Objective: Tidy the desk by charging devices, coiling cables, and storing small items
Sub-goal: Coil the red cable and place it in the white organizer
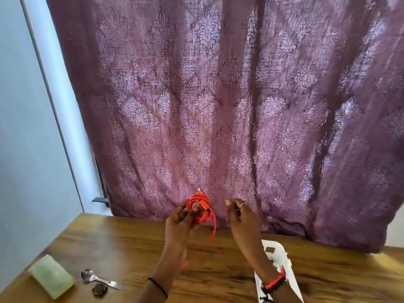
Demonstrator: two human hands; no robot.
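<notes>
My left hand (182, 217) holds the red cable (200, 209) up over the far middle of the desk (131, 243), in front of the curtain (218, 95). My fingers are curled round the loops, so it is a small bundle. One end pokes up at the top. The other end hangs down loose toward the desk.

My right hand (239, 213) is just beside the bundle, on its right, and not touching it. Its fingers are loose and a bit apart. I see nothing in them, but the picture is blurry there.

I think the loops could pop open if my left hand lets go even a little, because nothing ties them. The loose end could also twist into a knot if I wind it too fast. My right arm is over a white thing (276, 254) on the near right of the desk, so I might bump it. The spoon (96, 279) and green box (51, 278) are well away on the near left.
</notes>
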